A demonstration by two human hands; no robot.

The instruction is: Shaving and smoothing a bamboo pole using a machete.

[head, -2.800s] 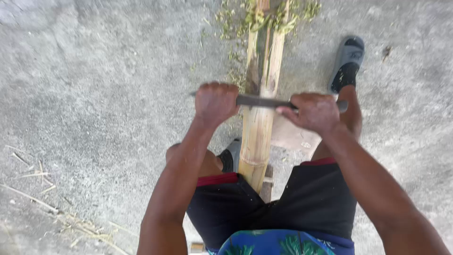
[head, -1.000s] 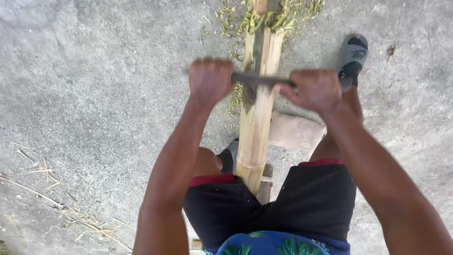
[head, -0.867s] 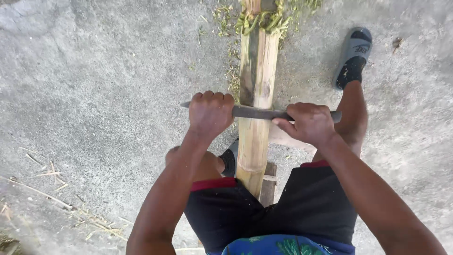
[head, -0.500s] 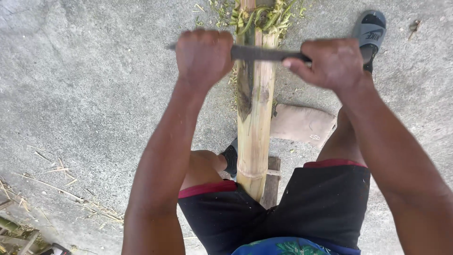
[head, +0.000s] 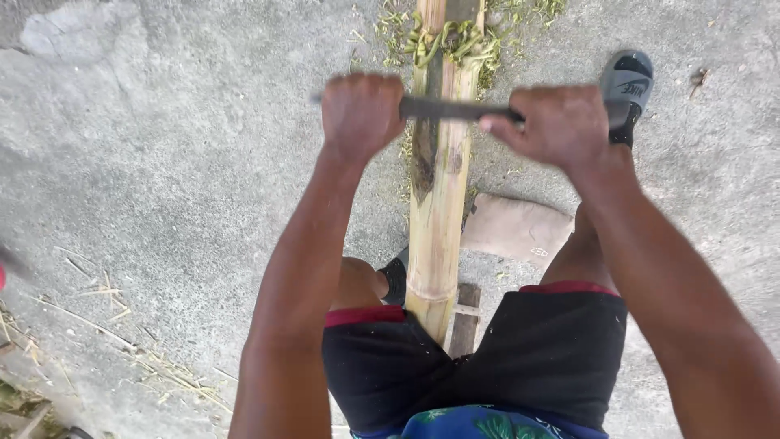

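Outdoors on grey concrete ground [head: 179, 162] | bamboo pole [head: 439, 211] | green shavings [head: 443, 41]

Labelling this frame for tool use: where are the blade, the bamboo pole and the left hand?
blade [head: 455, 108], head view, flat middle.
bamboo pole [head: 439, 219], head view, mid shaft.
left hand [head: 360, 112], head view, knuckles.

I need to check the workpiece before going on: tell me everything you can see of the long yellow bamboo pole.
The long yellow bamboo pole runs lengthwise away from the person, its near end between the thighs. Its pale, smooth surface bears a dark brown streak. Green shavings are heaped at the far part. A dark flat metal blade lies across it, gripped by the left hand and the right hand.
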